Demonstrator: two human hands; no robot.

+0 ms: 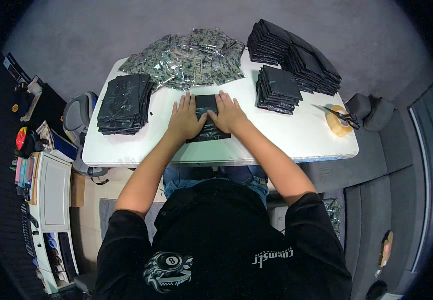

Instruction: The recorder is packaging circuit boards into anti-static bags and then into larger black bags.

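Observation:
Under both my palms, near the table's front edge, lies a black plastic packet (pixel 208 107). My left hand (pixel 184 119) rests flat on its left side and my right hand (pixel 227 114) on its right side. The fingers of both hands stretch away from me, and the thumbs come close together over the middle of the packet. Part of it is hidden beneath the hands. To the left stands a stack of flat black plastic packets (pixel 122 102). A smaller stack of black packets (pixel 279 87) is on the right.
Camouflage-patterned items in clear plastic (pixel 189 57) are heaped at the table's (pixel 171 152) far side. Tall piles of black packets (pixel 296 52) fill the far right corner. Scissors (pixel 344 117) lie across a tape roll (pixel 337 127) at right. A grey chair (pixel 79 117) stands left.

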